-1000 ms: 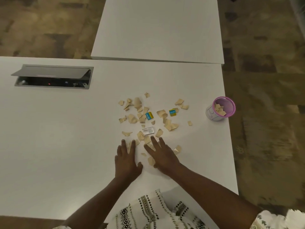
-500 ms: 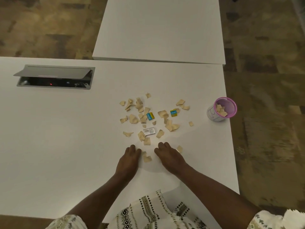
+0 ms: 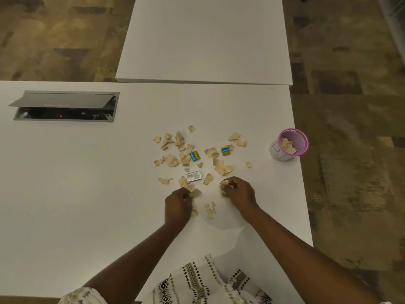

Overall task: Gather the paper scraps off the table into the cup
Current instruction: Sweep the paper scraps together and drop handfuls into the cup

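i note the left hand [image 3: 178,205] curled shut on a tan scrap at the pile's lower edge, and the right hand [image 3: 240,193] pinching another scrap at its fingertips. most paper scraps [image 3: 186,154] lie loose at frame centre on the white table [image 3: 87,183]. the pink-rimmed cup [image 3: 289,145], part filled, stands near the right table edge, probably kept within reach.

Single head-worn view looks steeply down onto the table [image 3: 87,183].
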A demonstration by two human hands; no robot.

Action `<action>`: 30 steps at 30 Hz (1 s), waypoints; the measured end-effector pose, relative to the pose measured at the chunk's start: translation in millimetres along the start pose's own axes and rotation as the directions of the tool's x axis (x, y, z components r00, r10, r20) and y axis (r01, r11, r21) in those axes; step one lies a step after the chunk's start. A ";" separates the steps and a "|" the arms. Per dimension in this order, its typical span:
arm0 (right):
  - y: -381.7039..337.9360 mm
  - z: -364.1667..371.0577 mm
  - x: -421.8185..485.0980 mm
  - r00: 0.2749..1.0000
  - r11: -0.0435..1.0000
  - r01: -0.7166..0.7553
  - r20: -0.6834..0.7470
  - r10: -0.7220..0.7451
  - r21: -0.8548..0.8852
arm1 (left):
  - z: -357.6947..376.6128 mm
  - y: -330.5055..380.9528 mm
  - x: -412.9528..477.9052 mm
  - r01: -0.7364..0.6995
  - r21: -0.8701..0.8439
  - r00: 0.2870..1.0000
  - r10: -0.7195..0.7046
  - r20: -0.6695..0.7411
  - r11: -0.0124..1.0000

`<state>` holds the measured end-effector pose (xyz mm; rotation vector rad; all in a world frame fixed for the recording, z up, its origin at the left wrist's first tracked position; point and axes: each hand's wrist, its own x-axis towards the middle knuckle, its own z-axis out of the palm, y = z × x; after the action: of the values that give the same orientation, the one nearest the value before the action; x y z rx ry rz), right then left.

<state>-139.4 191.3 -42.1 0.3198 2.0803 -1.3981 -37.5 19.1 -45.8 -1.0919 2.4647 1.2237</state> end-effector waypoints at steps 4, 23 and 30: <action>-4.2 -8.1 2.1 0.994 0.980 -0.110 0.007 0.110 0.166 | 3.1 14.8 6.8 0.080 -0.081 0.996 -0.076 0.054 0.993; -76.5 -141.5 49.1 0.957 0.859 0.107 -0.286 0.047 0.500 | 51.6 207.4 41.2 -0.193 -0.124 0.945 0.218 0.243 0.973; -77.1 -180.9 88.5 0.893 0.981 0.040 -0.448 0.050 0.190 | 85.9 281.0 59.3 -0.349 -0.017 0.903 0.341 0.261 0.937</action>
<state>-311.2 310.8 9.9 0.7997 2.2986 -1.6497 -285.1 161.6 45.2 -0.4545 2.5227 1.3175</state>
